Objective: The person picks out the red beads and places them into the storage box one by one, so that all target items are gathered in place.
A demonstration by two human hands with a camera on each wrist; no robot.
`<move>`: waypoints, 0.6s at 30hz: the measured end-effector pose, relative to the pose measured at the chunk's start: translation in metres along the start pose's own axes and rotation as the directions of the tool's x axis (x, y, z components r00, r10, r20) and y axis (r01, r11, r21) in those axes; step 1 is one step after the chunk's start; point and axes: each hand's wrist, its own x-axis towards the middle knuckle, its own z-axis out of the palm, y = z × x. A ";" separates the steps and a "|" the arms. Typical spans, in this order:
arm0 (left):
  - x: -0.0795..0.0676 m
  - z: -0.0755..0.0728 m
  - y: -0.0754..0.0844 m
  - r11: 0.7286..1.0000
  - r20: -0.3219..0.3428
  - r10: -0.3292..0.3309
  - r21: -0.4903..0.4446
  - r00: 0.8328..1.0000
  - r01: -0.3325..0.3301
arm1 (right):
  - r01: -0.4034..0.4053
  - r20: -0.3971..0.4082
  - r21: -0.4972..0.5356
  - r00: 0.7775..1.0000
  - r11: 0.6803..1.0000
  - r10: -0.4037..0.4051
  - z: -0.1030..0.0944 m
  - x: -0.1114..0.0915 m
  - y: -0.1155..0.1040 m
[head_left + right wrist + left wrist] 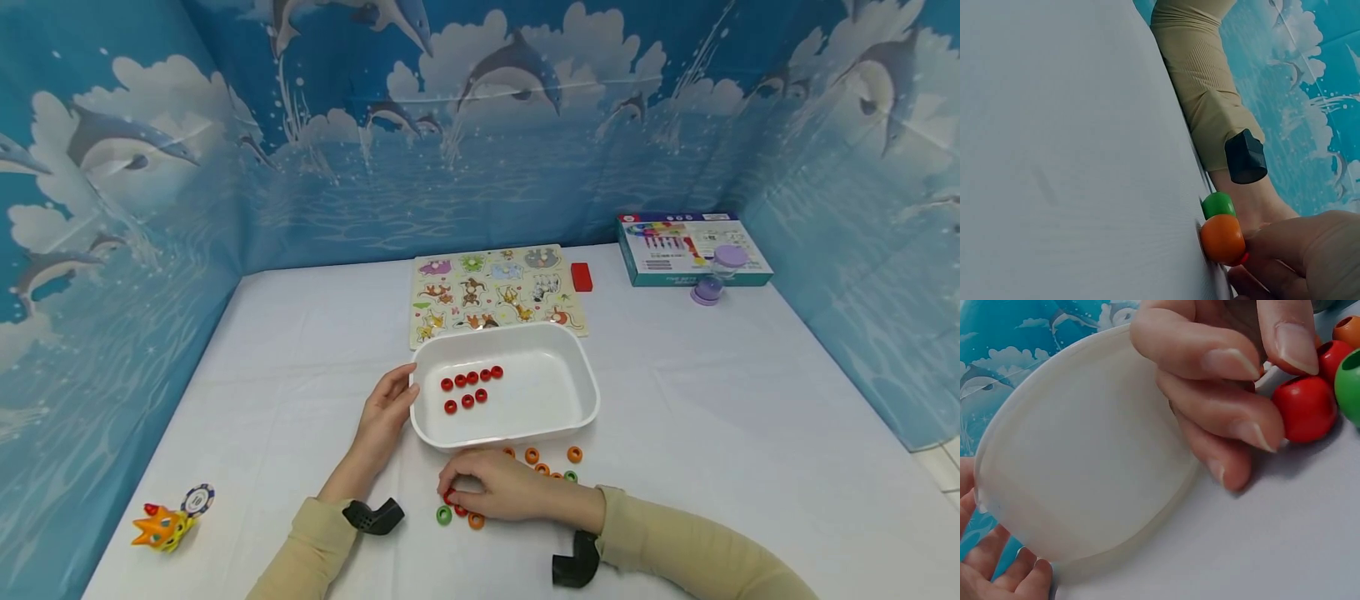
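My left hand (390, 404) rests against the left side of a white plastic tray (543, 392), fingertips at its rim. Inside the tray, red beads (472, 377) form a row of several, with a second row of three red beads (468, 401) below it. In front of the tray, my right hand (498, 483) pinches a red bead (449, 496) between thumb and index finger, low over the cloth. Another red bead (461, 510) lies under that hand, beside a green bead (444, 515) and an orange bead (476, 521). The hand partly hides the loose pile.
More orange beads (574, 454) and a green bead (571, 476) lie right of the right hand. Behind the tray are an animal puzzle board (472, 292), a red block (581, 277), a box (667, 250) and a purple sand timer (718, 273). A toy figure (161, 529) and a chip (198, 500) sit at left.
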 end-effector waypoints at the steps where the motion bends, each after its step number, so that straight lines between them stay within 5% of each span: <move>1: 0.000 0.000 0.000 1.000 0.001 0.000 0.002 1.000 0.000 | -0.011 -0.013 0.002 1.000 1.000 0.011 0.000 0.000 0.000; 6: 0.001 0.000 -0.001 1.000 0.006 0.000 -0.004 1.000 0.000 | -0.020 -0.097 0.009 0.995 1.000 0.020 0.001 -0.001 -0.002; 12: 0.001 -0.001 -0.002 1.000 0.011 0.006 -0.011 1.000 -0.005 | -0.027 -0.106 0.069 0.994 0.997 0.034 -0.006 -0.006 -0.015; 18: 0.001 -0.002 -0.003 1.000 0.017 0.016 -0.014 1.000 -0.016 | -0.036 -0.089 0.213 0.994 0.976 0.056 -0.044 -0.003 -0.036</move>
